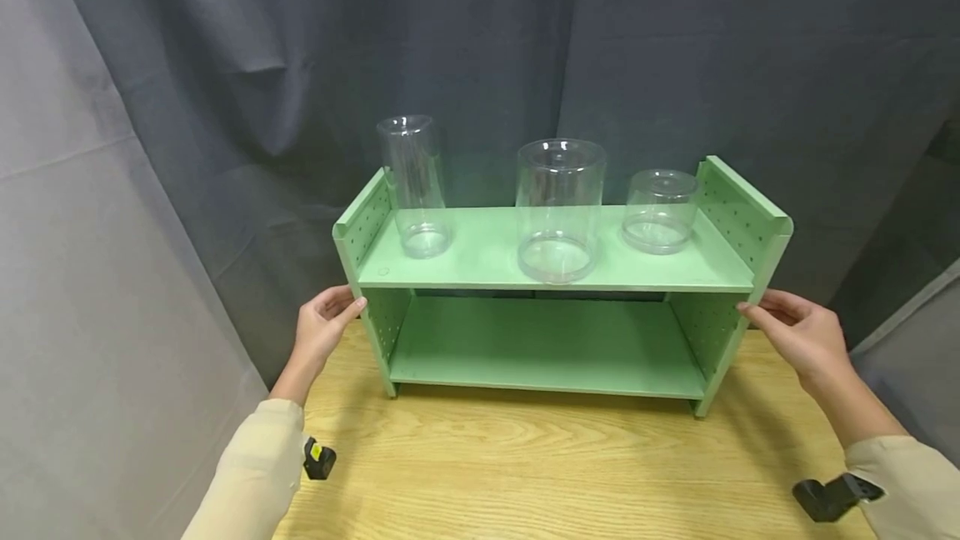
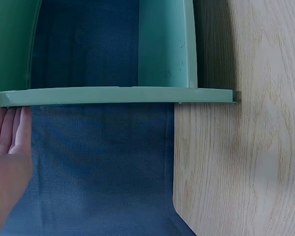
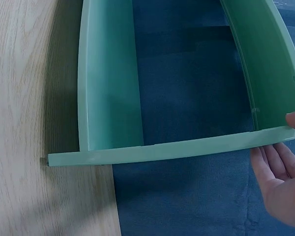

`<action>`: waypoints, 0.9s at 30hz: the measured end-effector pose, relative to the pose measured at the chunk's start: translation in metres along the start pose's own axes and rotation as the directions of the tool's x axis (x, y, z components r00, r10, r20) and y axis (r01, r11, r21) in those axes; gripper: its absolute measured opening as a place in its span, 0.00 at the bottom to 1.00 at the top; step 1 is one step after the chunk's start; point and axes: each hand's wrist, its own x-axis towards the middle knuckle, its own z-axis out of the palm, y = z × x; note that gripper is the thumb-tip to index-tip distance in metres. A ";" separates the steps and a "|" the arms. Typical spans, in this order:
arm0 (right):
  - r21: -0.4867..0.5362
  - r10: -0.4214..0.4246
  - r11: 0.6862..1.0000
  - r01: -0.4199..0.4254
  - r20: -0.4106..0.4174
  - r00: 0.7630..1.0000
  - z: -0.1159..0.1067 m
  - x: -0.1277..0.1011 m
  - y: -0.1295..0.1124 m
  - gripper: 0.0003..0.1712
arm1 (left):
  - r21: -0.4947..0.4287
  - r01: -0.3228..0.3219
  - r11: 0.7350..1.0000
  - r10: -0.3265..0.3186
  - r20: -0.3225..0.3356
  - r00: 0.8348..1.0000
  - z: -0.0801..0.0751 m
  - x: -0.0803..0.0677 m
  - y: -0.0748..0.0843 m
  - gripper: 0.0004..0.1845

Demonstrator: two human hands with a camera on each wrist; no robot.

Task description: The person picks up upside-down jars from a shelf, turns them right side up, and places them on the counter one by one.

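Head view: one green two-tier shelf [image 1: 555, 273] on a wooden table [image 1: 555, 465], near its far edge, before a dark curtain [image 1: 480, 40]. Three clear jars on the shelf's top board: one tall narrow jar [image 1: 416, 186] at its left end, one wide jar [image 1: 558, 211] at the middle, one short jar [image 1: 660, 211] towards its right end. Lower board of the shelf bare. Two hands, one at each end of the shelf: left hand [image 1: 322, 332] against the left side panel, thumb at the panel's front edge just below the top board, fingers loosely bent; right hand [image 1: 798, 332] mirrored at the right side panel, fingertips at its front edge. Both forearms in cream sleeves, reaching in from the near edge of the table, with a black wrist device on each.

Left wrist view: one side panel of the shelf seen edge-on, its foot at the table's edge. Left hand [image 2: 10, 147] flat beside the panel, fingers straight and together, tips touching it, nothing clasped.

Right wrist view: the shelf's other side panel, edge-on. Right hand [image 3: 280, 182] below it, fingers nearly straight under the panel, thumb tip over its upper face, a light pinch on the shelf.
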 end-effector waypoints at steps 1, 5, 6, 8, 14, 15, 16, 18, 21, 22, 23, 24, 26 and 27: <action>0.003 -0.003 1.000 0.003 -0.001 1.000 0.000 0.001 -0.001 0.30 | 0.003 0.002 1.000 -0.002 -0.002 1.000 0.000 0.000 0.000 0.24; 0.032 -0.010 0.999 0.010 -0.006 1.000 0.001 0.002 -0.002 0.25 | 0.012 0.002 1.000 -0.002 -0.001 1.000 -0.001 -0.001 0.000 0.24; 0.042 -0.009 0.999 0.010 -0.011 1.000 0.001 0.002 -0.002 0.21 | 0.012 0.001 1.000 -0.001 0.001 1.000 0.000 -0.001 0.000 0.24; 0.056 -0.008 0.998 0.009 -0.017 1.000 0.000 0.002 -0.002 0.16 | 0.009 -0.002 1.000 0.002 0.004 1.000 0.000 -0.001 0.000 0.24; 0.042 0.017 0.999 -0.016 -0.010 1.000 -0.003 0.001 -0.003 0.27 | -0.004 -0.006 1.000 0.006 0.009 1.000 0.003 0.001 0.001 0.24; 0.031 0.025 0.999 -0.025 -0.007 1.000 -0.004 0.001 -0.002 0.31 | -0.007 -0.004 1.000 0.004 0.010 1.000 0.003 0.001 0.001 0.24; 0.018 0.034 0.999 -0.034 -0.002 0.999 -0.004 0.000 -0.002 0.36 | -0.009 -0.001 1.000 0.002 0.012 1.000 0.003 0.001 0.001 0.24; 0.002 0.048 0.999 -0.048 0.008 0.999 -0.004 -0.003 -0.001 0.41 | -0.020 0.009 1.000 -0.008 0.014 1.000 0.004 0.000 0.001 0.24; -0.009 0.049 0.999 -0.049 0.003 0.999 -0.004 -0.007 -0.002 0.42 | -0.036 0.016 0.999 -0.016 0.009 1.000 0.005 0.000 0.000 0.24; -0.010 0.047 0.999 -0.047 0.000 0.999 -0.004 -0.008 -0.003 0.43 | -0.039 0.019 0.999 -0.019 0.007 1.000 0.004 -0.001 0.000 0.24; -0.010 0.041 0.999 -0.041 -0.008 0.999 -0.003 -0.010 -0.004 0.42 | -0.045 0.021 0.999 -0.021 0.009 1.000 0.004 -0.001 -0.001 0.24; -0.009 0.038 0.999 -0.038 -0.015 0.999 -0.004 -0.012 -0.006 0.42 | -0.044 0.020 0.999 -0.020 0.013 1.000 0.002 -0.001 -0.001 0.25; -0.005 0.027 1.000 -0.027 -0.030 0.999 -0.004 -0.016 -0.011 0.40 | -0.043 0.021 0.999 -0.021 0.014 1.000 -0.001 -0.001 -0.002 0.26; 0.003 0.020 1.000 -0.020 -0.036 0.999 -0.005 -0.018 -0.014 0.37 | -0.039 0.022 0.999 -0.022 0.018 1.000 -0.003 -0.001 -0.001 0.26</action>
